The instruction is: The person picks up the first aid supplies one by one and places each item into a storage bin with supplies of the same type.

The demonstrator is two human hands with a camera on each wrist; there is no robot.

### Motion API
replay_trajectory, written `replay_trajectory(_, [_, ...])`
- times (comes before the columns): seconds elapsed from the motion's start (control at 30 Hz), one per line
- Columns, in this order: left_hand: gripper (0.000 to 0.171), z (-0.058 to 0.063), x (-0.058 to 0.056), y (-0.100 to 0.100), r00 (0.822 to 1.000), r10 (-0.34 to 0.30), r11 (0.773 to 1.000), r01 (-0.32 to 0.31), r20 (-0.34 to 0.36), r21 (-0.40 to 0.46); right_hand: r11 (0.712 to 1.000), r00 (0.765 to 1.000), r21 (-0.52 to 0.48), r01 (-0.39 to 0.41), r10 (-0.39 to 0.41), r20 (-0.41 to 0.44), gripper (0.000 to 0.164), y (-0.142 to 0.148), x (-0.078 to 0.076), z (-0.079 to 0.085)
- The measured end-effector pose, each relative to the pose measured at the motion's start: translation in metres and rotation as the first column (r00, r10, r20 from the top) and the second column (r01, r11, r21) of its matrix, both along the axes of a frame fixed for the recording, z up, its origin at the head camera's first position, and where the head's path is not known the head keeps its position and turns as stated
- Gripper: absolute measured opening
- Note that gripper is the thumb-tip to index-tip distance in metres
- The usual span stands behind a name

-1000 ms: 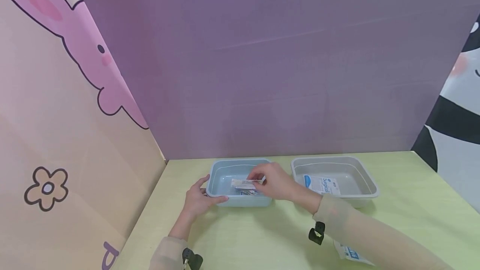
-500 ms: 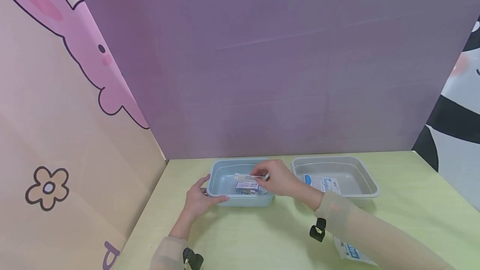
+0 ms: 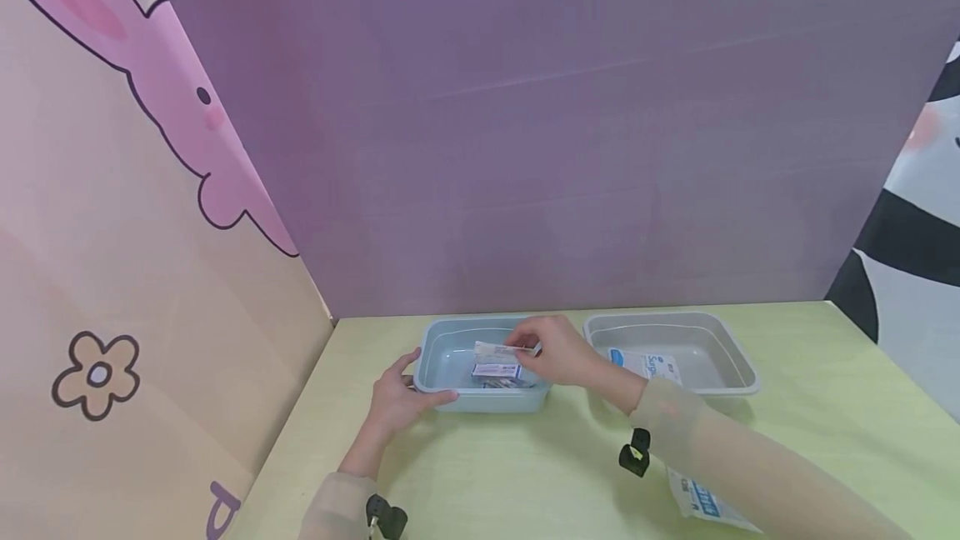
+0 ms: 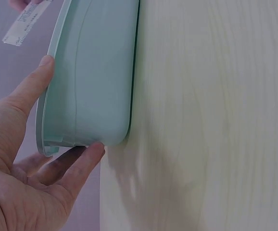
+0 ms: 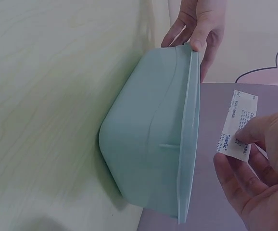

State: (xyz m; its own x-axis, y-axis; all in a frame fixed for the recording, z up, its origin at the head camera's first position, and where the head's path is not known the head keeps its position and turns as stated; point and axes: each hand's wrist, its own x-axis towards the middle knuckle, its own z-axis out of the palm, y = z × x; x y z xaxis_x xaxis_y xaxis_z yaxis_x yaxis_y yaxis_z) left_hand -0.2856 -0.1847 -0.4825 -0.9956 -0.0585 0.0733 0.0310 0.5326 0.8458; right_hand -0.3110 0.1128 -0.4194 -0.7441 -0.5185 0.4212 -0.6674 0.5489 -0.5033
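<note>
My left hand [image 3: 396, 400] grips the near left corner of a light blue plastic basin [image 3: 487, 402]. In the left wrist view its thumb rests on the rim, with the fingers round the outer wall. My right hand [image 3: 558, 354] is over the basin's right side, pinching a small flat white packet [image 5: 237, 124] with blue print between thumb and fingers. Below that packet, a small printed white and purple box [image 3: 497, 371] lies in the basin. Other small items near it are partly hidden by the front rim.
To the right stands a grey basin [image 3: 720, 357] holding a white and blue packet marked "Surgical" [image 3: 651, 366]. Another white and blue packet [image 3: 701, 500] lies on the pale green table [image 3: 480, 482], partly under the right sleeve. A purple backdrop [image 3: 525, 148] rises behind.
My right hand has lifted slightly and shifted right with the packet, uncovering the small box beneath. My left hand keeps its place on the basin.
</note>
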Motion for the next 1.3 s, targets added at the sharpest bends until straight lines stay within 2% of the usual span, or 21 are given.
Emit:
replay_trajectory(0.3, [0.108,0.001,0.000,0.000,1.000,-0.002,1.000,0.002,0.002,0.012,1.000,1.000,0.002,0.006,-0.006,-0.003,0.015,0.001,-0.009,-0.004])
replay_trajectory(0.67, [0.108,-0.001,-0.001,0.000,1.000,-0.002,1.000,0.002,-0.001,0.017,0.998,0.999,0.058,0.028,-0.025,-0.039,0.015,0.003,-0.019,-0.011])
replay_trajectory(1.0, [0.108,-0.001,-0.002,0.001,1.000,-0.004,1.000,0.004,-0.002,0.010,0.998,1.000,0.055,0.013,-0.012,-0.011,0.017,-0.001,-0.026,-0.015])
replay_trajectory(1.3, [0.108,-0.001,-0.002,0.001,1.000,-0.006,1.000,0.006,-0.006,0.014,0.995,1.000,0.100,0.026,-0.027,0.010,0.016,-0.008,-0.030,-0.019])
